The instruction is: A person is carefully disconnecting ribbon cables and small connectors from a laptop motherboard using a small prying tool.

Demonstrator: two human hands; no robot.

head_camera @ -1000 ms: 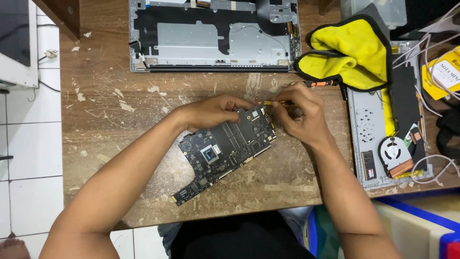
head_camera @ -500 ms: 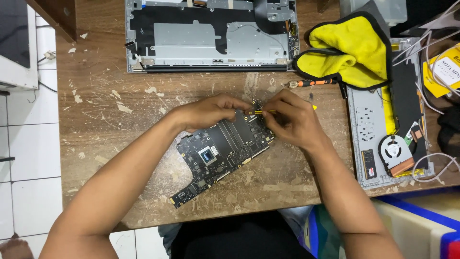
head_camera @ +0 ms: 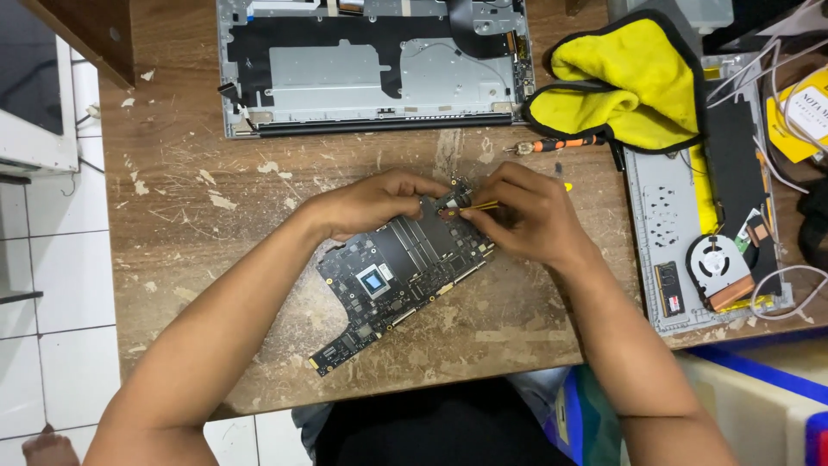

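A black laptop mainboard [head_camera: 397,276] lies slanted on the worn wooden table [head_camera: 216,250]. My left hand [head_camera: 379,203] rests on the board's upper end, fingers pinching a small part at its top corner. My right hand [head_camera: 526,216] grips a thin yellow-handled tool [head_camera: 483,205], its tip touching that same corner between both hands. The tool's yellow end pokes out behind my right hand.
An opened silver laptop shell [head_camera: 379,78] lies at the table's far edge. A yellow cloth [head_camera: 630,86] and an orange-handled screwdriver [head_camera: 561,145] sit at the right. Another opened laptop base [head_camera: 690,233] with a fan, cables and a white tiled floor flank the table.
Both hands and the board stay in place; my right hand has shifted slightly left, bringing the yellow tool's tip closer onto the board's top corner.
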